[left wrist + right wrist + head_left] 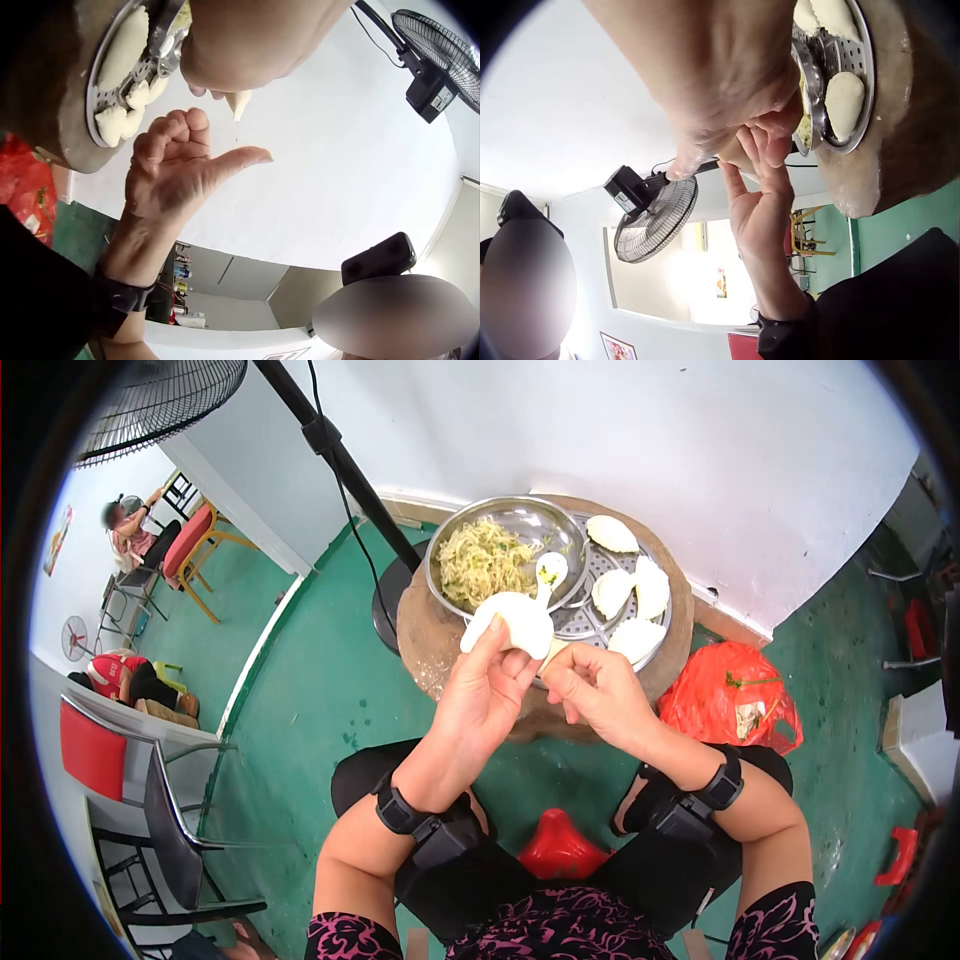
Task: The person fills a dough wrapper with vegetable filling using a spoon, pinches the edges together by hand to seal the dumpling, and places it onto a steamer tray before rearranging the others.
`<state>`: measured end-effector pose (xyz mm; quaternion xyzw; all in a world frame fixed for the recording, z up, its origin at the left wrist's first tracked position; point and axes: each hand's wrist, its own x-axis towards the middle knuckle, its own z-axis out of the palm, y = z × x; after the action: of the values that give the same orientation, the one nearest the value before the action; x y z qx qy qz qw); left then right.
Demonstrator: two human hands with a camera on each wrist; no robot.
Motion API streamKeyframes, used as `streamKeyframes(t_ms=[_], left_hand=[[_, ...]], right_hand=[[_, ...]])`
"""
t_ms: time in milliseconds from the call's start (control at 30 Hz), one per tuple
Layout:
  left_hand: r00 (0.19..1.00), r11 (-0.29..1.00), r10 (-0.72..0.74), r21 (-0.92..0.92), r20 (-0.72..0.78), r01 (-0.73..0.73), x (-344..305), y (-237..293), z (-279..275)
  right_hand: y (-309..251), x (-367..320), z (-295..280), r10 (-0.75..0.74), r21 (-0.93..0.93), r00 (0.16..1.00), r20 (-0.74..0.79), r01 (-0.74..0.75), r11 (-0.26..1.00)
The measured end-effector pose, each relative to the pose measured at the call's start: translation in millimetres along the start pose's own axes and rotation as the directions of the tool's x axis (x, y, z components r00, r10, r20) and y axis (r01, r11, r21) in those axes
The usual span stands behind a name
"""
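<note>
My left hand [478, 685] holds a white dough wrapper [508, 625] up over the near side of the bowl, thumb on its near face. Beside the wrapper's right edge is my right hand [605, 690]. In the left wrist view the right hand [169, 169] has its thumb stretched out and fingers loosely bent, with a gap to the dough [238, 103]. Behind the wrapper, a white spoon [551, 568] carrying filling leans at the rim of a steel bowl [560, 530]. Shredded filling [485, 565] lies in that bowl. The wrapper's far side is hidden.
Several half-moon dumplings [612, 592] lie on a perforated steel tray [580, 622] upon a round wooden stump table [680, 585]. Right of it sits a red plastic bag [730, 695]. A fan pole [345, 465] rises behind, near the wall. Chairs [175, 825] stand at left.
</note>
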<state>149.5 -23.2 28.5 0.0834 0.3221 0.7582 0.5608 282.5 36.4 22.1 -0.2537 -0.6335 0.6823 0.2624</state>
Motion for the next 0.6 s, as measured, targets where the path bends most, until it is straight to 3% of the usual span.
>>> streamKeyframes(t_ms=[100,200,400,600], left_hand=[[0.999,0.999,-0.039,-0.027,0.031,0.04,2,-1,-3],[0.995,0.996,-0.073,-0.041,0.073,0.076,-2,0,-2],[0.995,0.998,-0.07,0.002,0.067,0.07,-2,-3,-9],[0.998,0.998,-0.052,-0.035,0.048,0.053,4,1,-10]], right_hand=[[0,6,2,-0.117,0.033,0.983,-0.145,0.123,0.992],[-8,6,8,-0.214,0.013,0.96,-0.182,0.22,0.975],[-4,6,5,-0.192,-0.066,0.973,-0.127,0.185,0.98],[-14,2,2,-0.098,0.032,0.986,-0.132,0.103,0.994]])
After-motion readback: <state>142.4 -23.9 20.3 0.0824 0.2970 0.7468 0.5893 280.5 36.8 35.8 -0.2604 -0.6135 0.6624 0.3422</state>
